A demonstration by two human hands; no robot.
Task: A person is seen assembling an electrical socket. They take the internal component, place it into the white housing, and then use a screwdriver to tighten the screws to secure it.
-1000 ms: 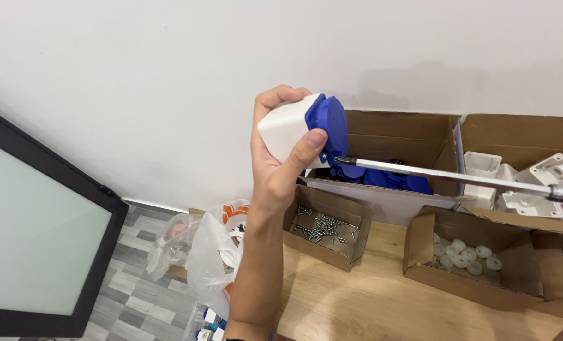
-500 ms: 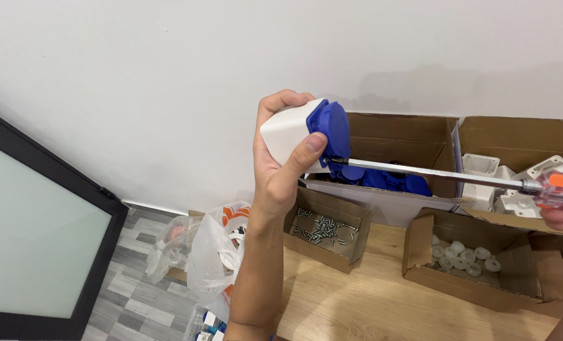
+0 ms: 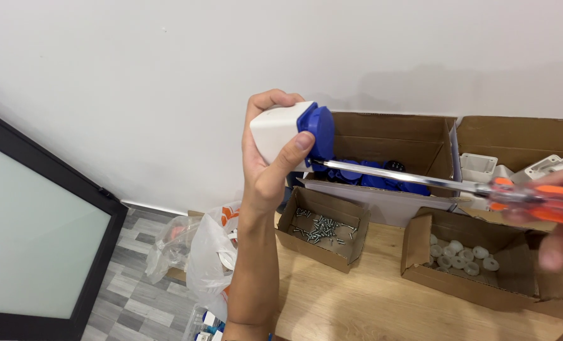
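Observation:
My left hand (image 3: 267, 170) holds up a white socket housing with a blue cap (image 3: 293, 131) in front of the wall. In my right hand (image 3: 562, 221), at the right edge, is a long screwdriver with an orange handle (image 3: 420, 182). The metal shaft runs leftward and its tip touches the underside of the blue cap. Below the housing sits a small cardboard box of screws (image 3: 322, 228) on the wooden table (image 3: 370, 303).
A large open carton of blue parts (image 3: 389, 155) stands against the wall, with a carton of white housings (image 3: 521, 161) to its right. A box of white rings (image 3: 467, 256) lies at right. Plastic bags (image 3: 202, 252) sit on the floor beside a dark-framed glass panel (image 3: 35, 246).
My right hand with the orange handle has come into view from the right. The housing stays raised and the tip stays at the blue cap.

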